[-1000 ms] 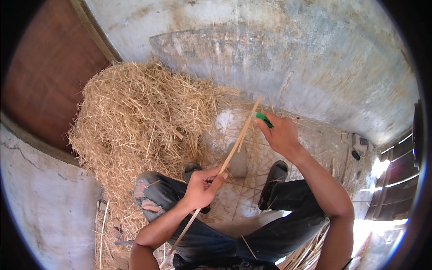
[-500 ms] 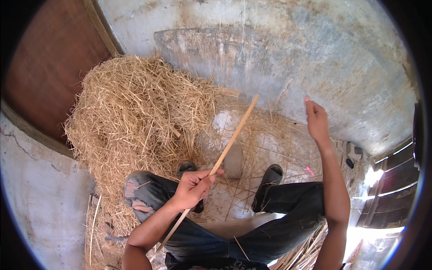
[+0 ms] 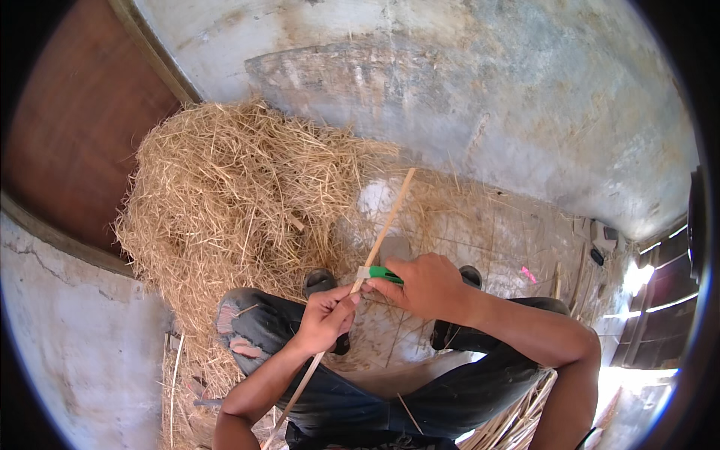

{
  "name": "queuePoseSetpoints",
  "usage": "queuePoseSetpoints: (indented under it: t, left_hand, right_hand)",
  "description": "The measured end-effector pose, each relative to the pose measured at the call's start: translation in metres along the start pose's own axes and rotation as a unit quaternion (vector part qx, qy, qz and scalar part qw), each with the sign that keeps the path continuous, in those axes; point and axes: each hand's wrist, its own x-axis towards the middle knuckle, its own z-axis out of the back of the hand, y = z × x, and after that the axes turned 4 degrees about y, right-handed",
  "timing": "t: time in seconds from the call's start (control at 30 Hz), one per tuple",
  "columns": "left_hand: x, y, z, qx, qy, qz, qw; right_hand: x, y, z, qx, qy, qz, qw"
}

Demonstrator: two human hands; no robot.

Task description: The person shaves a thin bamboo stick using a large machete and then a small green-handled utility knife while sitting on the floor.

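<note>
The right hand (image 3: 431,289) is back from the far right, its green-handled knife (image 3: 385,275) now against the strip (image 3: 390,220) just beyond the left hand (image 3: 325,319).

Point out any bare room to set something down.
The likeliest patch, though strewn with straw, is the floor between right sandal, pink scrap and wall. It's crowded left, under the straw pile, and centrally, where the left hand holds a strip and the right hand a green-handled tool.

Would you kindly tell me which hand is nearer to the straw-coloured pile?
Left. The left hand, holding a strip, is off the near right side of the pile; the right hand, with a green-handled knife, is farther right.
</note>
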Motion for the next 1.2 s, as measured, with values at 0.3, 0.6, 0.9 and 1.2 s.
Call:
queuePoseSetpoints:
  t: [0.3, 0.6, 0.9, 1.2]
  left_hand:
    - [-0.017, 0.003, 0.001, 0.023, 0.042, 0.012, 0.999]
    - [-0.022, 0.007, 0.013, -0.028, 0.084, 0.018, 0.996]
    - [-0.007, 0.001, -0.005, -0.013, 0.106, 0.002, 0.994]
    - [-0.003, -0.004, -0.007, -0.029, 0.094, 0.02, 0.995]
  right_hand:
    - [0.035, -0.143, 0.058, -0.012, -0.277, -0.187, 0.942]
    - [-0.02, -0.163, 0.101, 0.199, -0.324, -0.286, 0.88]
    - [0.018, -0.039, 0.035, 0.479, -0.097, -0.151, 0.859]
    - [0.008, -0.007, -0.012, 0.43, -0.028, -0.085, 0.899]
